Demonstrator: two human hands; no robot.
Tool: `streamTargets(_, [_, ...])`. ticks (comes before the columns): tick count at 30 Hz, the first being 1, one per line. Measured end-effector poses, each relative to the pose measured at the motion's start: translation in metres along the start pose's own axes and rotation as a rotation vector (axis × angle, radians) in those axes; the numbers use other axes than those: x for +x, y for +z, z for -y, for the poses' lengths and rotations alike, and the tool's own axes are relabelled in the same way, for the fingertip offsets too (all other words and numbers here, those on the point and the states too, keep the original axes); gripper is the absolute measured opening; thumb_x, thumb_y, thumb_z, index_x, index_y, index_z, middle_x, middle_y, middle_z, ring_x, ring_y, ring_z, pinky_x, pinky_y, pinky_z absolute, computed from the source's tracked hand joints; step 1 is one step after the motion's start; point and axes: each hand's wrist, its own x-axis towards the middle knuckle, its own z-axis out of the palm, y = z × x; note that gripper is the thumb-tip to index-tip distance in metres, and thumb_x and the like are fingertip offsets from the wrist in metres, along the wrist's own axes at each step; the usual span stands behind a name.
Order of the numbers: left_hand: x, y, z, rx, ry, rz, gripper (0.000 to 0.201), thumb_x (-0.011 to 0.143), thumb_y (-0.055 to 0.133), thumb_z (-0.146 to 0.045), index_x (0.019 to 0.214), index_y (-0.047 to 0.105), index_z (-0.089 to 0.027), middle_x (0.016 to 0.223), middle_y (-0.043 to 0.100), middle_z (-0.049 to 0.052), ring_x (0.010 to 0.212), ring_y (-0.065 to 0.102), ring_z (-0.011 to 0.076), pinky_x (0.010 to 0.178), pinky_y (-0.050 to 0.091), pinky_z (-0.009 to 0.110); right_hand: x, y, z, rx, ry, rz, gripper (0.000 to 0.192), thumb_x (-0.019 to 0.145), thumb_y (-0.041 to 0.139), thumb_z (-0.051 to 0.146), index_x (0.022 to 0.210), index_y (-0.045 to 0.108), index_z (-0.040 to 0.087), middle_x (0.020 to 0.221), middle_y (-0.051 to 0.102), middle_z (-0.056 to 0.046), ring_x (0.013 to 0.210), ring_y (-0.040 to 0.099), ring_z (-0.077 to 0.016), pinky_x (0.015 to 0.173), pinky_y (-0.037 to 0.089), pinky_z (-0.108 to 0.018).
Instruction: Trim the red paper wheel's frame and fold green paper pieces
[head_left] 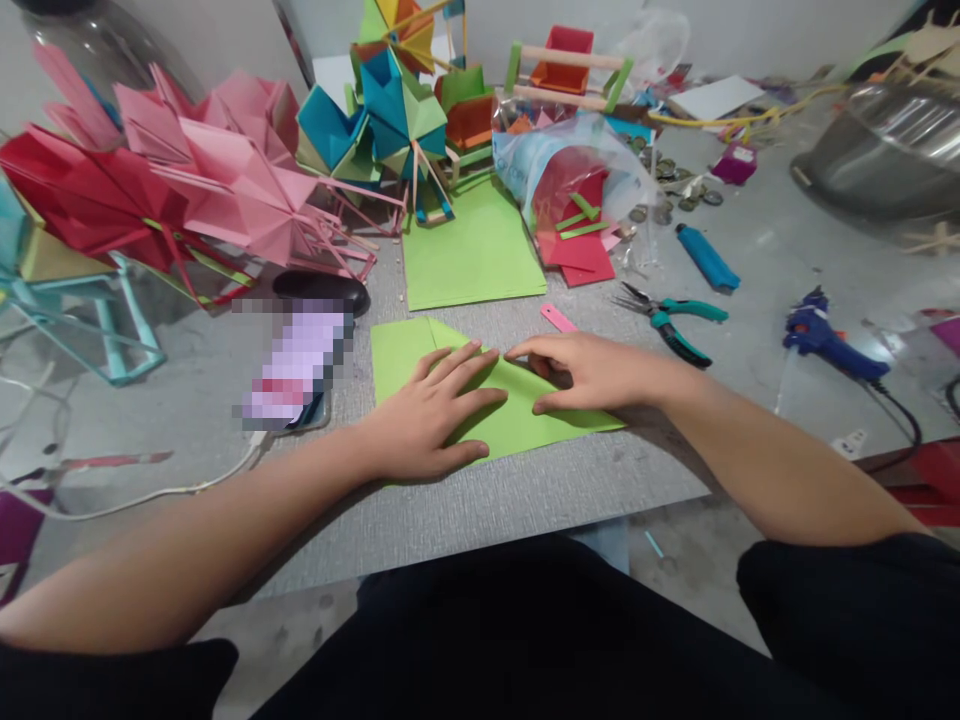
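Near the front edge of the grey surface (450,515), right by the person's lap, there's a sheet of green paper (517,400) with what looks to me like a slanted fold along its far right side. Left hand (435,410) is palm down on it, fingers spread wide and gripping nothing, basically a paperweight. Right hand (600,368) is half curled over the slanted edge, index finger stretched out, thumb well apart from it. Doesn't seem pinched on anything, though I can't make out what the tucked fingers are touching.

If it were me: keep that left palm planted so the layers can't creep, check the corners line up, then run a fingertip or nail along the slant in one steady stroke. Press lightly first, harder once it's true. Rush it and I'd bet the crease wanders. I'd also steer clear of the pink strip (559,318) just beyond the sheet and the pliers (664,312) off to the right.
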Motion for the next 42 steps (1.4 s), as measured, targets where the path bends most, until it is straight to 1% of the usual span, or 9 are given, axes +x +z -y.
streamTargets(4, [0.001,-0.002,-0.002,0.02,0.002,0.023,0.062,0.102,0.069,-0.052,0.155,0.06,-0.021,0.179,0.035,0.025,0.168,0.028,0.0504,0.131,0.026,0.075,-0.001,-0.002,0.001,-0.001,0.016,0.011,0.071,0.087,0.082,0.04,0.153,0.062,0.025,0.099,0.067,-0.005,0.087,0.06,-0.0234,0.078,0.045,-0.036])
streamTargets(8, [0.001,-0.005,-0.002,0.033,-0.002,0.046,0.059,0.102,0.069,-0.05,0.154,0.062,-0.021,0.179,0.036,0.025,0.168,0.028,0.0507,0.13,0.028,0.077,-0.004,-0.006,0.001,-0.001,0.047,0.035,0.077,0.083,0.084,0.041,0.155,0.06,0.027,0.102,0.069,-0.005,0.088,0.061,-0.0241,0.079,0.045,-0.036])
streamTargets(13, [0.002,-0.004,-0.002,0.027,-0.012,0.046,0.058,0.101,0.069,-0.05,0.153,0.063,-0.023,0.179,0.037,0.023,0.167,0.03,0.0487,0.13,0.028,0.076,-0.008,-0.01,-0.001,-0.033,0.091,0.043,0.084,0.077,0.088,0.046,0.154,0.061,0.027,0.111,0.071,-0.007,0.092,0.063,-0.0261,0.08,0.045,-0.037])
streamTargets(16, [0.002,-0.004,-0.002,0.011,-0.015,0.04,0.058,0.1,0.07,-0.05,0.152,0.064,-0.023,0.179,0.038,0.023,0.167,0.031,0.049,0.13,0.028,0.076,-0.01,-0.012,-0.005,-0.047,0.098,0.045,0.086,0.074,0.09,0.049,0.153,0.062,0.028,0.113,0.07,-0.007,0.094,0.063,-0.0273,0.081,0.046,-0.037])
streamTargets(23, [0.002,-0.004,-0.001,-0.004,-0.024,0.036,0.06,0.1,0.07,-0.053,0.152,0.064,-0.024,0.179,0.039,0.021,0.166,0.032,0.048,0.132,0.027,0.074,-0.01,-0.012,-0.008,-0.05,0.091,0.045,0.084,0.072,0.09,0.051,0.149,0.066,0.028,0.118,0.07,-0.009,0.098,0.063,-0.0293,0.084,0.048,-0.039])
streamTargets(28, [0.003,-0.003,-0.001,-0.011,-0.02,0.032,0.062,0.1,0.071,-0.052,0.153,0.063,-0.021,0.178,0.04,0.022,0.165,0.034,0.0492,0.133,0.027,0.074,-0.016,-0.019,-0.01,-0.104,0.165,0.085,0.091,0.07,0.091,0.052,0.153,0.061,0.032,0.114,0.069,-0.006,0.092,0.064,-0.0277,0.078,0.046,-0.037])
streamTargets(31, [0.003,-0.003,-0.001,-0.019,-0.017,0.024,0.061,0.099,0.072,-0.05,0.152,0.063,-0.021,0.178,0.04,0.023,0.165,0.035,0.05,0.132,0.027,0.075,-0.021,-0.024,-0.011,-0.136,0.207,0.095,0.091,0.069,0.091,0.051,0.153,0.06,0.035,0.109,0.069,-0.005,0.087,0.064,-0.0268,0.074,0.043,-0.035])
streamTargets(34, [0.002,-0.003,-0.001,-0.012,-0.011,0.024,0.061,0.1,0.071,-0.052,0.152,0.064,-0.02,0.178,0.04,0.024,0.164,0.036,0.05,0.132,0.027,0.075,-0.026,-0.027,-0.012,-0.152,0.226,0.106,0.094,0.068,0.092,0.049,0.155,0.058,0.037,0.107,0.069,-0.005,0.086,0.065,-0.0275,0.072,0.043,-0.035])
streamTargets(42, [0.002,-0.004,-0.001,-0.016,-0.02,0.025,0.061,0.1,0.071,-0.051,0.153,0.063,-0.022,0.178,0.04,0.022,0.164,0.036,0.0499,0.132,0.028,0.074,-0.034,-0.032,-0.012,-0.193,0.306,0.145,0.106,0.065,0.094,0.048,0.162,0.051,0.04,0.109,0.071,-0.005,0.085,0.067,-0.0292,0.069,0.042,-0.035])
